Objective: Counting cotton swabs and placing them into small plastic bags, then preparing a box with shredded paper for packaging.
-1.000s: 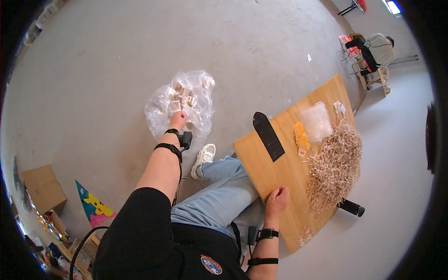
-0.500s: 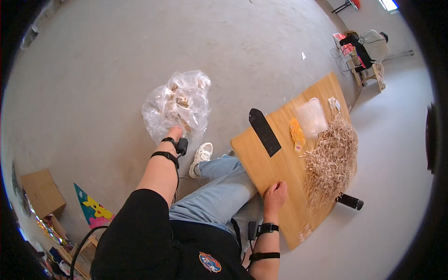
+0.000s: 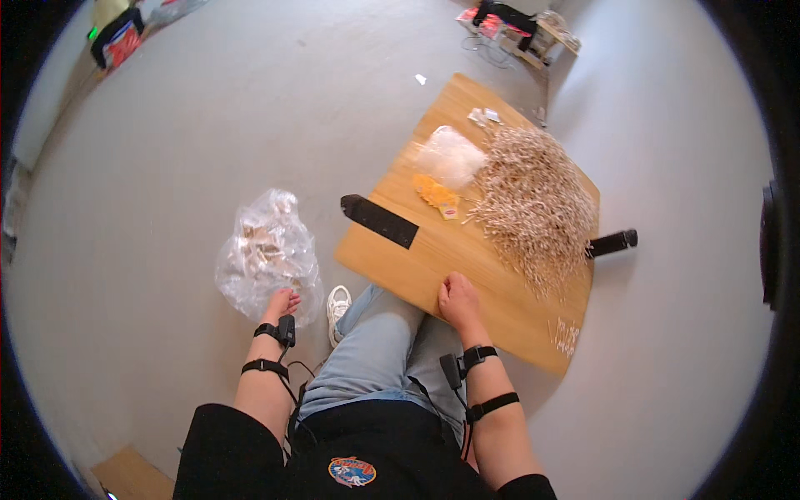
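Observation:
Beside the clear plastic bag (image 3: 271,250) on the floor, my left hand (image 3: 283,302) hovers at its near edge, fingers loosely out and apart. Small brownish pieces show through that crumpled bag. My right hand (image 3: 459,300) rests on the near edge of the wooden tabletop (image 3: 500,308). Its fingers are curled in; whatever they might hold is hidden. Across the board lies a big heap of short, thin pale sticks (image 3: 537,200). Left of the heap are a clump of orange netting (image 3: 435,192) with a small label and a stack of clear plastic bags (image 3: 452,157).
A black flat bar (image 3: 379,221) juts past the tabletop's left edge, and another black bar (image 3: 612,242) sticks out on the right. A few loose sticks (image 3: 562,336) lie near the right corner. Cluttered furniture (image 3: 529,33) stands far back; cardboard (image 3: 133,475) sits at lower left.
The view has turned left-to-right, so the table appears rotated and higher. My left hand has come off the bag's edge and its fingers have loosened. The right hand stays curled on the table.

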Motion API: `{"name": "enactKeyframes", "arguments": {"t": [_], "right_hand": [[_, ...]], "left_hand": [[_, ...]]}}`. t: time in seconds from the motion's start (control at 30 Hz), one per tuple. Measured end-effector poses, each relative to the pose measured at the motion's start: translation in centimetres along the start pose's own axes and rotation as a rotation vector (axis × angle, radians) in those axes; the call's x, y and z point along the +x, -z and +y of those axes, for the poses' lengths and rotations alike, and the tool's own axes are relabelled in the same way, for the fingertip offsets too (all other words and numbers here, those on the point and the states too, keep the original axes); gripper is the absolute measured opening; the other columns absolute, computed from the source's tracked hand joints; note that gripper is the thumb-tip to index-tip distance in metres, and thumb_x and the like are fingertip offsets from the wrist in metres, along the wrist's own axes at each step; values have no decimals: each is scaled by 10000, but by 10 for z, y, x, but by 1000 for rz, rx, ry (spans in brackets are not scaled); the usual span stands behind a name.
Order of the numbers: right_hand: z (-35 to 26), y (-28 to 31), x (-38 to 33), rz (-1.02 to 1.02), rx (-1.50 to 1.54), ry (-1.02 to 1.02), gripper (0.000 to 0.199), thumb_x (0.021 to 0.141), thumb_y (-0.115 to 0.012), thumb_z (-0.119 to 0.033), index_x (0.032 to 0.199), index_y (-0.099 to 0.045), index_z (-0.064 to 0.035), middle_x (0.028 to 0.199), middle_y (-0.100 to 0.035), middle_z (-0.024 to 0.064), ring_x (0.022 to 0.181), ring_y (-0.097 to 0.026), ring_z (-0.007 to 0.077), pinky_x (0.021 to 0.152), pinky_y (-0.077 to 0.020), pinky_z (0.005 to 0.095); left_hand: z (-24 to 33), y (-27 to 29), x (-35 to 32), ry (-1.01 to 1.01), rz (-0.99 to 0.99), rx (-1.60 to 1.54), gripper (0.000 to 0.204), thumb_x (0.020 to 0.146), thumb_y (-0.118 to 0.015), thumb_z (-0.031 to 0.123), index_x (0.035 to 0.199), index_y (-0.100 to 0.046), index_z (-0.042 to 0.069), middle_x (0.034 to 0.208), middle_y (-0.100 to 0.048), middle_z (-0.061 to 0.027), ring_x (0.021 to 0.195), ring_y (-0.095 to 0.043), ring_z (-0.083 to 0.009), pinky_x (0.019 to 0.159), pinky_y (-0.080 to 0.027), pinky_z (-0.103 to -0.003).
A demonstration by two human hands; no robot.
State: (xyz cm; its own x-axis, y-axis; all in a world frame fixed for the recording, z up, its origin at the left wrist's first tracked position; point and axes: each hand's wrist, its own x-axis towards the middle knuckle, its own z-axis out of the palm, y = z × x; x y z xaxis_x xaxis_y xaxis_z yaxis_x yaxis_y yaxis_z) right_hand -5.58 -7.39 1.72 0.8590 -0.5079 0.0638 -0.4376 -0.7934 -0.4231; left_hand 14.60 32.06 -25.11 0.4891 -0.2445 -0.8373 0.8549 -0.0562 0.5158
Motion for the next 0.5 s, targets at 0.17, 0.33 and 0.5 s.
{"name": "enactKeyframes", "arguments": {"t": [0.17,0.33,0.5], "right_hand": [[16,-3,-7,38,171,-12,127,855,-582,-176,886,-585,-53,878,-628,168,867,-609,366,773,-493,457],[39,-9,-5,53,402,-73,169,851,-605,-184,929,-623,-35,886,-646,151,846,-637,330,784,-510,428],[63,-20,-2,-70,1244,-391,172,970,-511,-61,1128,-557,-12,940,-622,65,799,-638,143,684,-544,265]], "left_hand": [[74,-47,-58,-252,-26,-93,195,984,-539,206,1133,-524,80,1029,-656,-93,868,-665,-205,715,-525,-320],[114,-98,-127,-353,-157,-134,135,1001,-518,186,1076,-555,80,1011,-666,-88,905,-659,-202,769,-538,-333],[120,-120,-172,-334,-259,-43,153,1020,-488,208,1069,-558,80,1018,-658,-78,934,-654,-208,812,-534,-349]]}}
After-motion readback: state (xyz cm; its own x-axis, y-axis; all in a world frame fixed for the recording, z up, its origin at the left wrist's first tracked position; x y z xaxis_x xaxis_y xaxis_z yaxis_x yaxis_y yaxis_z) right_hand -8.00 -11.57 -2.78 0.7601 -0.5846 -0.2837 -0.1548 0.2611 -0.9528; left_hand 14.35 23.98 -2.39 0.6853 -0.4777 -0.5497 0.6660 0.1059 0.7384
